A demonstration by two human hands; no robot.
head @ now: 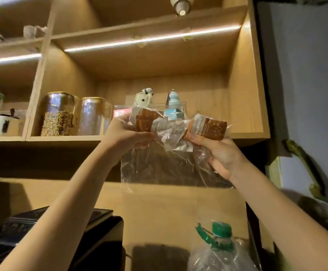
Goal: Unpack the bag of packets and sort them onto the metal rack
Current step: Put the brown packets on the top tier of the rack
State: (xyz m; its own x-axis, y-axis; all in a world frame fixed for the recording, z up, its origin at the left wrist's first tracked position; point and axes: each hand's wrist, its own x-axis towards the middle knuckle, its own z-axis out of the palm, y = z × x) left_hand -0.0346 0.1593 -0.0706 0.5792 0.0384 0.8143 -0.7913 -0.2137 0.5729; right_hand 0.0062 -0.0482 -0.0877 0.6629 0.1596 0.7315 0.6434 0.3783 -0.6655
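Both hands raised in front of the wooden shelf (65, 138), holding the clear plastic bag (159, 169) of packets between them. Left hand (126, 133) closed around one brown packet (145, 122) at the bag's top; right hand (219, 155) clasped on another brown packet (210, 128), bag hanging below, jars (59, 114) behind

Brown-and-white packets (208, 129) in a clear bag (159, 169); green-capped bottle (220, 230); black-spotted white figurine (144, 97).
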